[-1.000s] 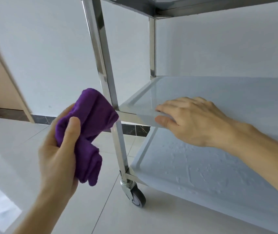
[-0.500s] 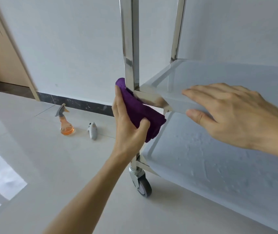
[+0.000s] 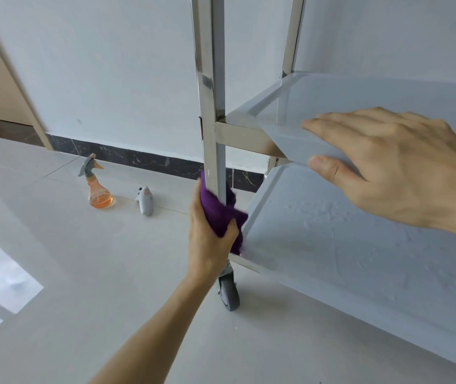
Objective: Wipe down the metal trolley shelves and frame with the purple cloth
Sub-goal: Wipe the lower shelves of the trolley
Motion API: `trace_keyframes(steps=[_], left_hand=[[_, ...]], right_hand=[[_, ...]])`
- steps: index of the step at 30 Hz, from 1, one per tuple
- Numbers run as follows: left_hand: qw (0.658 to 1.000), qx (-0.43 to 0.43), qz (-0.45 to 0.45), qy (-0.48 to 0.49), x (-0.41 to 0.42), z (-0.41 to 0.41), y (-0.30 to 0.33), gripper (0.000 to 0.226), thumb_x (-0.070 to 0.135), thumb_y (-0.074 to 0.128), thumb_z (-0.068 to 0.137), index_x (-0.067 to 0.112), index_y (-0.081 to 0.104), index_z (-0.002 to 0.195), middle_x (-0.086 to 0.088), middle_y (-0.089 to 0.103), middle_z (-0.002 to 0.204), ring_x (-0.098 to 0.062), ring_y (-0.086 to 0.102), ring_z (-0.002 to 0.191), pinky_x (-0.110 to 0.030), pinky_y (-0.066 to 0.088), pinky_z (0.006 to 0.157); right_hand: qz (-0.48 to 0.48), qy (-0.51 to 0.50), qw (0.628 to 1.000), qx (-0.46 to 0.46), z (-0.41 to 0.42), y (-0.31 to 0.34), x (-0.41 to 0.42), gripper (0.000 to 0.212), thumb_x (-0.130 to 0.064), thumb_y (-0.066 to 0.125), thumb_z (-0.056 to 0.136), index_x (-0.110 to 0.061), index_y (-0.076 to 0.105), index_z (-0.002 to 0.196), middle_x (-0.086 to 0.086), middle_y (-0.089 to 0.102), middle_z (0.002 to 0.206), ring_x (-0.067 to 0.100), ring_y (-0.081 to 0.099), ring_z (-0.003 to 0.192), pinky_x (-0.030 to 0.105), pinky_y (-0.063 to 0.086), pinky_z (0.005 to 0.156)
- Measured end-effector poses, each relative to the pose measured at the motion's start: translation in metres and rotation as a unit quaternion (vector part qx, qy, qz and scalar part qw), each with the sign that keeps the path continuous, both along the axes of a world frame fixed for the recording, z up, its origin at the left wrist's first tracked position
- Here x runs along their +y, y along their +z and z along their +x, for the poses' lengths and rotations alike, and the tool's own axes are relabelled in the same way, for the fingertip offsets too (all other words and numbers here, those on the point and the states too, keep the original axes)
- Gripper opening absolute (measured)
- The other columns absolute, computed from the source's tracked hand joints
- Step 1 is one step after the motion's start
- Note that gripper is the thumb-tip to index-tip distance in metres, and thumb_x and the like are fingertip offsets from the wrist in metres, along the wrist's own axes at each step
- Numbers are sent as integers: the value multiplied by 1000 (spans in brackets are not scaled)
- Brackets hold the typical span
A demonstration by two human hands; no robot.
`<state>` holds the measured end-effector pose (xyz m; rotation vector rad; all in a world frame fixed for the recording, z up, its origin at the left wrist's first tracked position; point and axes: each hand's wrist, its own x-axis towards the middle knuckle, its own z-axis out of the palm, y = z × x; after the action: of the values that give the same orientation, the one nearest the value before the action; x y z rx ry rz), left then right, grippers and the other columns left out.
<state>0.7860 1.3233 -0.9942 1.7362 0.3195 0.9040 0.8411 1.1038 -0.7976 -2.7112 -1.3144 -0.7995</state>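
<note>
Spray bottle (image 3: 97, 187) on tiled floor (image 3: 82, 273), trolley wheel (image 3: 229, 293)

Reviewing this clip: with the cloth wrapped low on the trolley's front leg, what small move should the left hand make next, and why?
Probably slide a little further down. The left hand grips the purple cloth around the front upright, level with the bottom shelf; a short stretch of leg above the caster wheel looks unwiped. The right hand holds the middle shelf edge, steadying the trolley.
</note>
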Motion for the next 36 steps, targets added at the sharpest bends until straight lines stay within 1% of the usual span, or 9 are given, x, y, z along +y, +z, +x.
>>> trace_keyframes(steps=[2, 4, 8, 13, 18, 22, 26, 30, 36], left_hand=[[993, 26, -101, -58, -3, -6, -22, 75, -2, 61, 82, 42, 35, 137, 6, 69, 111, -22, 70, 96, -49, 60, 76], [992, 37, -112, -47, -1, -4, -19, 68, -1, 62, 83, 35, 39, 135, 9, 70, 103, -19, 71, 89, -45, 61, 73], [999, -29, -22, 11, -2, 6, 38, 79, 17, 71, 77, 33, 33, 144, 8, 55, 131, -14, 56, 120, -41, 50, 100], [986, -147, 47, 54, 9, 24, 91, 91, 29, 78, 76, 33, 25, 149, 19, 42, 145, -4, 42, 133, -30, 43, 107], [999, -37, 11, -9, 10, 17, 27, 87, 19, 78, 77, 43, 27, 143, 22, 52, 133, -2, 52, 121, -21, 50, 94], [992, 30, -81, -91, 12, -2, -21, 63, 3, 68, 86, 30, 43, 137, 8, 65, 110, -23, 67, 100, -28, 58, 69], [995, -16, -70, -74, 3, -25, -8, 58, 5, 60, 93, 23, 40, 145, 17, 59, 131, -18, 63, 114, -36, 58, 80], [992, -81, -22, -96, -14, -57, 13, 68, -12, 52, 92, 29, 37, 144, 25, 60, 129, 7, 64, 104, -9, 53, 66], [980, -9, 87, -179, -13, -78, 25, 80, -11, 58, 89, 40, 35, 145, 28, 60, 126, 9, 61, 106, -5, 49, 68]], right_hand=[[-6, -9, 1000, 15, 0, 1, 1, 48, -53, 29, 100, -30, 42, 140, -13, 52, 141, 25, 51, 125, 48, 45, 87], [-15, -15, 999, 29, -1, 3, 2, 52, -54, 29, 97, -31, 39, 142, -14, 49, 143, 25, 48, 128, 47, 43, 91], [-18, -15, 999, 34, -2, 5, 2, 51, -53, 29, 97, -31, 38, 143, -14, 49, 142, 25, 47, 128, 46, 42, 90], [-10, -10, 999, 37, -1, 5, 3, 51, -52, 30, 97, -31, 41, 141, -13, 50, 142, 25, 48, 127, 47, 42, 91], [-24, -17, 999, 33, 3, 5, 4, 52, -55, 27, 97, -32, 36, 143, -16, 45, 147, 23, 45, 130, 46, 40, 93], [-32, -24, 998, 39, 6, 7, 4, 53, -56, 24, 96, -34, 34, 144, -16, 43, 148, 23, 43, 132, 46, 38, 97], [-32, -11, 999, 21, 6, 4, 5, 51, -53, 28, 98, -30, 35, 143, -13, 45, 147, 24, 44, 131, 45, 38, 96], [-31, 33, 997, -60, 5, 4, 0, 53, -43, 38, 102, -15, 40, 146, 3, 42, 152, 28, 33, 142, 49, 28, 112], [11, 233, 945, -228, -11, -15, -27, 29, -5, 48, 93, 0, 67, 116, 18, 64, 125, 39, 57, 121, 51, 43, 101]])
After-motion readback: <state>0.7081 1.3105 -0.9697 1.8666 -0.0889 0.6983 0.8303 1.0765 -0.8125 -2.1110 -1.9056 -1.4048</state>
